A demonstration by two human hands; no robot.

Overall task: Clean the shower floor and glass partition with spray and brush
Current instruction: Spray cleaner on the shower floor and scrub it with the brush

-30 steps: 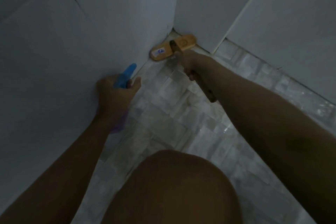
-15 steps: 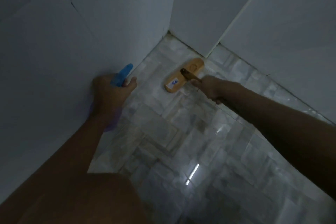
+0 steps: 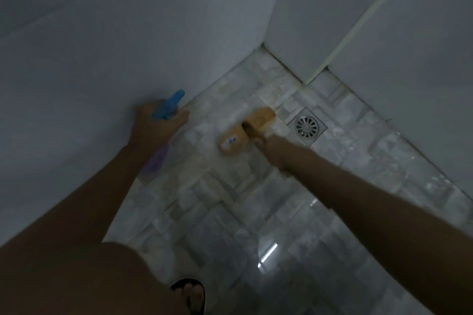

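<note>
A wooden scrub brush (image 3: 247,130) with a white label lies head-down on the marble-tiled shower floor (image 3: 230,212), just left of the drain. My right hand (image 3: 275,151) is closed around its dark handle. My left hand (image 3: 156,128) grips a spray bottle (image 3: 167,107) with a blue trigger head and a purple body that hangs below the wrist, close to the left wall. The brush head is blurred. No glass partition can be made out.
A round metal floor drain (image 3: 306,126) sits in a square frame right of the brush. White tiled walls (image 3: 102,59) close the corner on the left and back. My foot in a dark sandal (image 3: 190,294) and my knee fill the bottom edge.
The brush has slid from the far corner back toward me and now sits beside the drain. The view has tilted, bringing the drain and my foot into sight. My left hand has barely moved.
</note>
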